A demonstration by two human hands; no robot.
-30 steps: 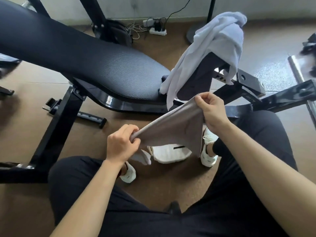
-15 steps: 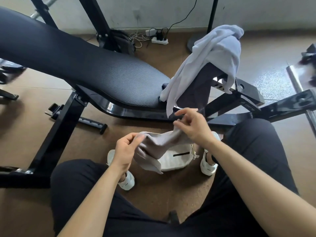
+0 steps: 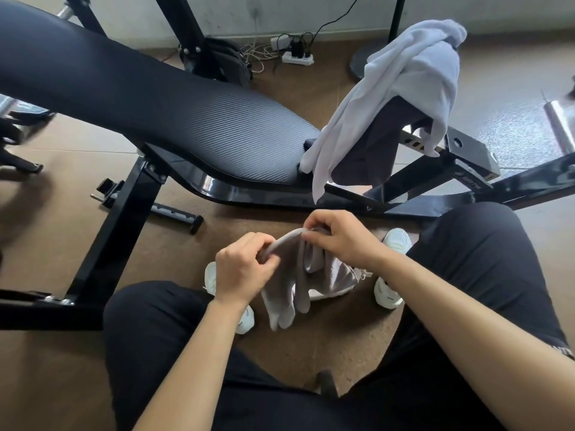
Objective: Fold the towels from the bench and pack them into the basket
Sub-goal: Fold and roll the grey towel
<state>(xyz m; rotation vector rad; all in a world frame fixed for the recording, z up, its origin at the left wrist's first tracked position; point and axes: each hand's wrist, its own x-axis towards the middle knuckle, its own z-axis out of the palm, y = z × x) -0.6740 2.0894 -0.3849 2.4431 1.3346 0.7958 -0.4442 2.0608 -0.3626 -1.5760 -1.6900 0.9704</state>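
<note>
The grey towel (image 3: 295, 275) is soft, short-piled cloth, bunched into thick rounded folds, with two blunt lobes hanging down toward the floor. The left hand (image 3: 239, 269) pinches its rolled upper edge between the thumb and curled fingers. The right hand (image 3: 339, 234), just beside it and a little higher, has its fingers curled over the top of the same fold. Only a short arch of cloth spans the space between the two hands.

The towel hangs in the air between the person's knees, clear of the bench, over the brown, cork-like floor (image 3: 326, 346) and between two white shoes (image 3: 387, 295). A pale item shows partly under its lower right corner; what it is cannot be told.

The bench pad (image 3: 174, 113) is long and black, ribbed with fine diagonal ridges and rounded at its near edge. It sits on a glossy black steel frame (image 3: 118, 231). At the pad's right end a white terry towel (image 3: 410, 73) is draped over an upright and falls in long creased folds. A dark grey towel (image 3: 370, 150) hangs beneath it. The white towel's lowest tip hangs beyond the right hand and apart from it.

A strip of open floor lies between the frame's near rail and the hands. Black trouser legs (image 3: 466, 259) hem that space in on both sides.
</note>
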